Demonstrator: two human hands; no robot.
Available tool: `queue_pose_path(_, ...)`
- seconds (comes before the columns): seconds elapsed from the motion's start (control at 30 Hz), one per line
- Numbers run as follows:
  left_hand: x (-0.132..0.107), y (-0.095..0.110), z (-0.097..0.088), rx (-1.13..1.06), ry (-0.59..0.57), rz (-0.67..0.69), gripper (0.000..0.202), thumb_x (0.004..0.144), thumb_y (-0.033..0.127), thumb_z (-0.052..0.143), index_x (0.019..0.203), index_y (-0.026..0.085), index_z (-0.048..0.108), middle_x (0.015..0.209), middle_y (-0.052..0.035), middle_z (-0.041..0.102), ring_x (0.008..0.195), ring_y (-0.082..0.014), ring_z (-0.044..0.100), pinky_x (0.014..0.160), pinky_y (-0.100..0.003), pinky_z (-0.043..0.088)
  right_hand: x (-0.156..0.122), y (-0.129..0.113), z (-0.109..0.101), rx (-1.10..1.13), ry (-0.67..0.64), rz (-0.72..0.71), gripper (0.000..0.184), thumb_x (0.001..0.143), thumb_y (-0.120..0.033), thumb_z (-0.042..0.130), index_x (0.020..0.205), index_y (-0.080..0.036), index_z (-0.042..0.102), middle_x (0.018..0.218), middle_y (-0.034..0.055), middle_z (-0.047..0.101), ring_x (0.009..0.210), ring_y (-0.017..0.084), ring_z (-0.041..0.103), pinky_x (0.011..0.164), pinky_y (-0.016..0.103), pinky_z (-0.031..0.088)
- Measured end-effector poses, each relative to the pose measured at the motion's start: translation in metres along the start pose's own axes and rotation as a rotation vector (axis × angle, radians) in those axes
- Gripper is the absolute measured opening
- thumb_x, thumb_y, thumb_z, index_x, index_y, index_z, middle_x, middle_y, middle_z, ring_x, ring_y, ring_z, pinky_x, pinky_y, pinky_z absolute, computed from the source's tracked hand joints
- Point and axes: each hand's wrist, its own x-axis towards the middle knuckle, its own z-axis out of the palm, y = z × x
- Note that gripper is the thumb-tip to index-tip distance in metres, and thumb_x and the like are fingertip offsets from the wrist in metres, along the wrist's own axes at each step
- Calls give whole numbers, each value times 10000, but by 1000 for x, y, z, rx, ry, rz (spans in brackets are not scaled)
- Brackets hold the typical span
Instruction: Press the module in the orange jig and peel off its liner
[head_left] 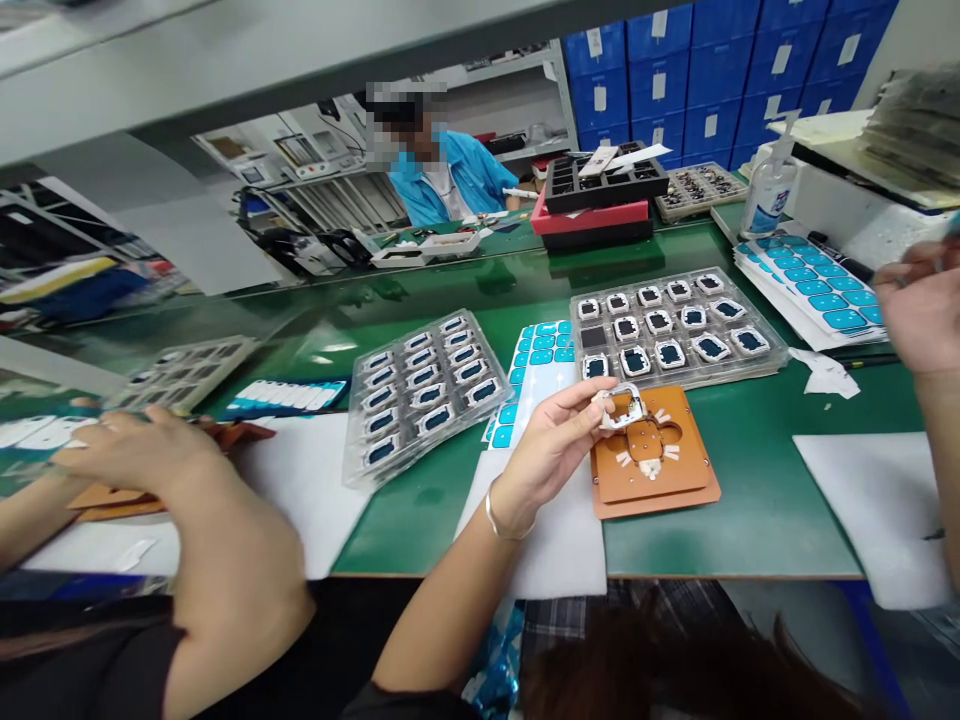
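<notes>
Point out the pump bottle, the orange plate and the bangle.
Pump bottle (769,205): head view, on its label.
Orange plate (686,422): head view, on its top face near the right edge.
Bangle (507,529): head view, on the band at the wrist.

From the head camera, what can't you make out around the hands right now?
Head view:
- The left hand covers whatever it touches, so the top of the brown plate below it is hidden.
- The fingers of the right hand hide part of the white frame.
- The hand at the right edge: the edge cuts off whatever it holds.
</notes>
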Motion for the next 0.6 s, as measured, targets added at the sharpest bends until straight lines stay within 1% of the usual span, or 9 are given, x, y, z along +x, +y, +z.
queue_pose_path(0.03, 0, 0, 0, 2, -7, 2, 332, 649, 337, 888, 944, 237, 773, 901, -1, 731, 789, -86, 640, 748, -198, 504, -11, -5, 15, 149, -49, 89, 169, 745, -276, 751, 885, -371, 749, 754, -90, 636, 617, 46, 502, 597, 302, 339)
queue_pose_path(0.07, -1, 0, 0, 7, -17, 8, 338, 646, 343, 890, 946, 240, 773, 892, 3, 730, 778, -80, 637, 746, -193, 501, -24, -9, 30, 200, -150, 188, 285, 696, -261, 802, 954, -369, 751, 691, -86, 613, 608, 60, 509, 600, 294, 364)
queue_pose_path(0.1, -2, 0, 1, 13, -31, 16, 342, 647, 350, 889, 950, 244, 772, 886, 5, 730, 772, -77, 635, 750, -192, 500, -38, -14, 46, 180, -301, 276, 370, 668, -258, 834, 1018, -343, 750, 654, -72, 611, 596, 78, 517, 591, 290, 380)
queue_pose_path(0.17, -3, -1, 1, 30, -53, 38, 342, 657, 363, 883, 959, 250, 770, 871, 8, 726, 766, -77, 635, 760, -199, 499, -65, -19, 72, 69, -668, 434, 414, 654, -262, 863, 1053, -285, 752, 690, -33, 655, 620, 116, 564, 623, 302, 441)
queue_pose_path(0.23, -4, -1, 2, 53, -60, 58, 341, 663, 376, 878, 960, 248, 770, 853, 5, 721, 754, -83, 633, 761, -212, 497, -88, -21, 89, -15, -882, 533, 433, 689, -310, 847, 1102, -240, 740, 733, -3, 681, 686, 157, 608, 718, 339, 490)
queue_pose_path(0.27, -4, -1, 2, 66, -62, 64, 341, 662, 381, 877, 956, 246, 772, 842, 2, 719, 745, -87, 632, 758, -218, 496, -97, -21, 95, -39, -934, 570, 442, 707, -338, 830, 1121, -220, 733, 746, 7, 684, 715, 172, 618, 756, 353, 497)
queue_pose_path(0.4, -5, -3, 2, 137, -93, 83, 318, 675, 398, 864, 946, 256, 777, 848, -5, 726, 742, -96, 632, 752, -227, 498, -117, -15, 106, -81, -945, 627, 393, 734, -427, 776, 1041, -183, 755, 759, 23, 670, 718, 180, 592, 729, 340, 472)
queue_pose_path(0.5, -6, -4, 2, 224, -121, 102, 278, 710, 400, 841, 947, 271, 777, 954, -14, 735, 815, -109, 646, 788, -233, 506, -119, -10, 107, -95, -905, 592, 307, 727, -450, 769, 888, -189, 769, 806, 36, 683, 718, 179, 571, 703, 327, 450)
queue_pose_path(0.6, -8, -5, 1, 310, -151, 124, 236, 764, 378, 801, 973, 272, 772, 1033, -22, 728, 909, -136, 655, 850, -259, 512, -117, -8, 106, -108, -911, 593, 275, 722, -446, 772, 832, -194, 758, 807, 36, 687, 726, 184, 574, 708, 325, 446)
